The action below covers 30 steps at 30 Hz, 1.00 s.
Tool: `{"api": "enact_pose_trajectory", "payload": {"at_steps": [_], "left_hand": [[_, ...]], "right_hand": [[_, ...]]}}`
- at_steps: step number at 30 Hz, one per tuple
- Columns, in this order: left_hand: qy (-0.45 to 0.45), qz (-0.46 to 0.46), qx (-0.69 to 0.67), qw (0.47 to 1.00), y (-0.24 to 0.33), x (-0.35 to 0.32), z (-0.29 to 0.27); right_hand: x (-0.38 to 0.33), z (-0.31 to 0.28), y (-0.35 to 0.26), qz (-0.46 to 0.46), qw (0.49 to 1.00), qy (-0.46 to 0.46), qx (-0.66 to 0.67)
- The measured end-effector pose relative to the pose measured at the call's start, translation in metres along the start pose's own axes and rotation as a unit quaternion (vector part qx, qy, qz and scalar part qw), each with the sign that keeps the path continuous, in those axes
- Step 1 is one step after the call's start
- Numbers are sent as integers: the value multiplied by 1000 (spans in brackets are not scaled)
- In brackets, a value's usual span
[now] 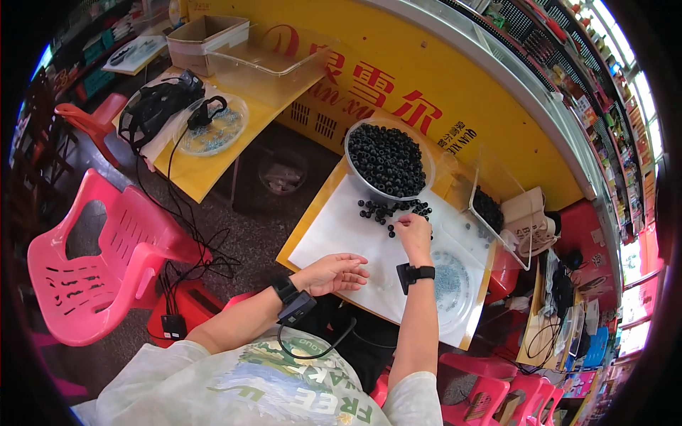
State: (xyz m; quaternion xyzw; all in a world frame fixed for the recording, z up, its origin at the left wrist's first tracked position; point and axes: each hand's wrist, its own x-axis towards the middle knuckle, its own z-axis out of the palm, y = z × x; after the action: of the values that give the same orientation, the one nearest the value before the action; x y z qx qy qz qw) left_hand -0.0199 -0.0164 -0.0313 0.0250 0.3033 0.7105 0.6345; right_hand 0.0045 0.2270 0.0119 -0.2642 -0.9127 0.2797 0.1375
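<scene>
On a white-covered table (pixel 323 227) a clear round tub (pixel 348 153) stands full of round black beads (pixel 387 160). A loose pile of the same beads (pixel 376 211) lies just in front of it. My right hand (pixel 414 236) reaches to this pile, fingertips pinched together by the beads; whatever is between them is too small to make out. Over the table's near edge my left hand (pixel 335 274) is turned partly palm up, its fingers apart and slightly bent, with nothing visible in them. Right of my right wrist sits a round clear tray (pixel 455 280) holding small pale blue pieces.
A clear bin (pixel 529 227) of black beads is tipped at the table's right end. Pink chairs (pixel 106 248) stand left and lower right. Another table (pixel 206 181) at the upper left bears a tray, black straps and a cardboard box (pixel 195 53). Cables (pixel 177 277) trail across the floor.
</scene>
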Motion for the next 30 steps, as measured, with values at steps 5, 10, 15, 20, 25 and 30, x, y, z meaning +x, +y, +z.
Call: {"api": "enact_pose_trajectory", "payload": {"at_steps": [5, 10, 15, 20, 25, 30], "left_hand": [[25, 59, -16, 998, 5, 7, 17], [47, 101, -52, 992, 3, 14, 24], [75, 94, 15, 993, -5, 9, 31], [115, 85, 24, 989, -12, 2, 14], [94, 82, 36, 992, -11, 7, 12], [99, 83, 40, 991, -11, 12, 16]], "right_hand": [[-47, -19, -16, 41, 977, 17, 209], [-111, -11, -53, 10, 957, 15, 289], [-144, -4, -56, -43, 979, 67, 186], [-174, -21, -45, -44, 981, 52, 180], [-200, -66, 33, 58, 991, 112, 44], [-188, -79, 82, -21, 987, 146, -57]]}}
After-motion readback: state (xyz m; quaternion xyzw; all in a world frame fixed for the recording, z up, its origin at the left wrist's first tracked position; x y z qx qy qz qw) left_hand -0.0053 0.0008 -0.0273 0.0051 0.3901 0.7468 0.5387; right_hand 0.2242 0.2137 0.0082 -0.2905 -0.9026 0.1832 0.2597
